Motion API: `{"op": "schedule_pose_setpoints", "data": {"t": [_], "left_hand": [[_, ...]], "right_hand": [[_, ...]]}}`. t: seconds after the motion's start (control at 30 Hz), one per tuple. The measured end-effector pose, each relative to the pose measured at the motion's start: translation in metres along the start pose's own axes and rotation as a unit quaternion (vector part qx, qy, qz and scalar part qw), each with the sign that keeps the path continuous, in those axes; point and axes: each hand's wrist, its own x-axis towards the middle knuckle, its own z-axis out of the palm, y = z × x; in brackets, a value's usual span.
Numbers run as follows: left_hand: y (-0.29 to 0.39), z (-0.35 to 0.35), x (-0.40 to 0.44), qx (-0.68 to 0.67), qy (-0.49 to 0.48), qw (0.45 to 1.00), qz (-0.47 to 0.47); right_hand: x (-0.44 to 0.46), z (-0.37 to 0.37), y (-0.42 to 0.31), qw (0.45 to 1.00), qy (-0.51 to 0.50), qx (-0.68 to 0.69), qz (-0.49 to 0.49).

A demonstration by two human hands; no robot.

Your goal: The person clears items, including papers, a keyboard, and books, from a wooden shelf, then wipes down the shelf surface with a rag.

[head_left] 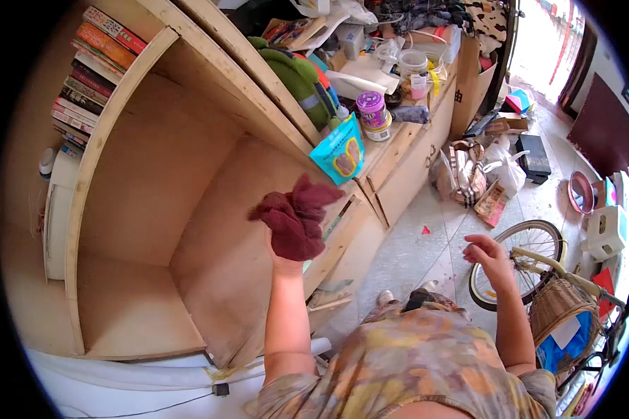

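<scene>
A crumpled dark red cloth (295,218) is in my left hand (279,257), raised in front of the wooden cabinet. The cloth covers most of the fingers. Behind it is the bare interior of a wooden compartment (223,202), and a blue snack pouch (339,150) stands on the ledge just beyond. My right hand (490,261) hangs over the floor near the bicycle wheel (531,241). Its fingers are loosely bent and apart, with nothing in them.
Books (94,77) are stacked at the upper left. A purple-lidded jar (372,112) and a green bag (297,80) crowd the cabinet top. Plastic bags (503,171) and a black box (533,157) lie on the tiled floor. A bicycle with a wicker basket (559,307) stands at the right.
</scene>
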Motion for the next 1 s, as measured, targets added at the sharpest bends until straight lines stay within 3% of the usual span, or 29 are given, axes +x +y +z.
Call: {"op": "schedule_pose_setpoints", "data": {"t": [0.03,0.1,0.13,0.17,0.23,0.3,0.37,0.43,0.47,0.5,0.53,0.57,0.63,0.7,0.77,0.83,0.9,0.97,1.0], "left_hand": [[-0.005,-0.001,0.001,-0.005,-0.002,1.000,-0.002],[-0.005,0.014,-0.002,0.031,-0.120,0.991,-0.053],[-0.002,0.024,-0.003,-0.087,-0.202,0.969,-0.112],[-0.006,0.023,-0.008,-0.091,-0.202,0.968,-0.116],[-0.015,0.021,-0.020,-0.056,-0.035,0.995,-0.081],[-0.018,0.012,-0.020,-0.061,-0.076,0.991,-0.091],[-0.024,0.013,-0.017,0.147,0.001,0.973,-0.179],[-0.021,0.048,-0.009,0.206,-0.022,0.960,-0.186],[-0.024,0.052,-0.003,0.446,-0.107,0.880,-0.127],[-0.027,0.059,0.000,0.653,-0.181,0.733,-0.054],[-0.029,0.073,-0.010,0.758,-0.134,0.632,0.095],[-0.032,0.083,-0.010,0.803,-0.151,0.560,0.136],[-0.037,0.093,-0.014,0.831,-0.168,0.522,0.091],[-0.040,0.090,-0.019,0.824,-0.221,0.506,0.131],[-0.029,0.088,-0.030,0.750,-0.265,0.580,0.174],[-0.012,0.085,-0.034,0.700,-0.269,0.621,0.229],[0.022,0.088,-0.047,0.681,-0.201,0.666,0.227],[0.048,0.067,-0.065,0.673,-0.091,0.684,0.267],[0.063,0.058,-0.078,0.682,-0.023,0.680,0.268]], "right_hand": [[0.000,0.011,-0.005,1.000,-0.008,0.016,0.006],[0.004,0.029,-0.012,0.998,-0.047,-0.021,0.020],[0.005,0.040,-0.017,0.999,-0.043,-0.022,0.023],[0.007,0.053,-0.022,0.996,-0.086,-0.009,0.003],[0.011,0.076,-0.029,0.985,-0.167,0.022,-0.025],[0.014,0.099,-0.038,0.970,-0.224,0.027,-0.091],[0.018,0.115,-0.048,0.960,-0.256,0.007,-0.116],[0.016,0.131,-0.061,0.938,-0.285,0.157,-0.115],[0.017,0.137,-0.060,0.939,-0.283,0.155,-0.116],[0.020,0.143,-0.055,0.926,-0.291,0.227,-0.079],[0.024,0.148,-0.050,0.906,-0.300,0.296,-0.043],[0.029,0.152,-0.043,0.885,-0.271,0.376,0.045],[0.053,0.149,-0.008,0.703,-0.456,0.546,0.018],[0.035,0.153,-0.032,0.768,-0.266,0.568,0.128],[0.035,0.159,-0.043,0.813,-0.245,0.518,0.102],[0.038,0.158,-0.053,0.828,-0.241,0.491,0.123],[0.049,0.165,-0.073,0.864,-0.254,0.431,0.060],[0.061,0.163,-0.105,0.888,-0.258,0.379,0.024],[0.061,0.171,-0.131,0.895,-0.258,0.363,-0.042]]}}
